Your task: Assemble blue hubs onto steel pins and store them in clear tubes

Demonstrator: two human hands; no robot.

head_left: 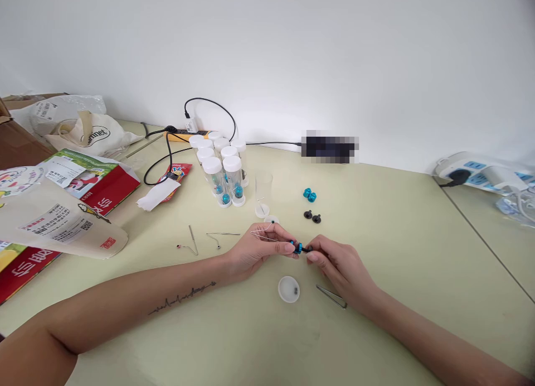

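My left hand [259, 249] pinches a shiny blue knob-like part [300, 247] between thumb and fingers. A thin bent wire [261, 233] with a dark tip also sticks out of that hand. My right hand [343, 263] is closed on a small black stemmed piece [308, 249], its end touching or entering the blue part; which of the two is too small to tell. Below the hands lies a white round cap [288, 289] with tiny dark pieces in it. Tweezers [332, 297] rest beside the right hand. Blue parts [310, 194] and black stemmed pieces [312, 216] lie beyond.
Several white-capped clear tubes [232, 179] hold blue parts. An open clear tube [263, 193] stands nearer. Bent wires [192, 241] lie left of my hand. A large cup [67, 216] and boxes occupy the left; a power strip [480, 171] sits far right.
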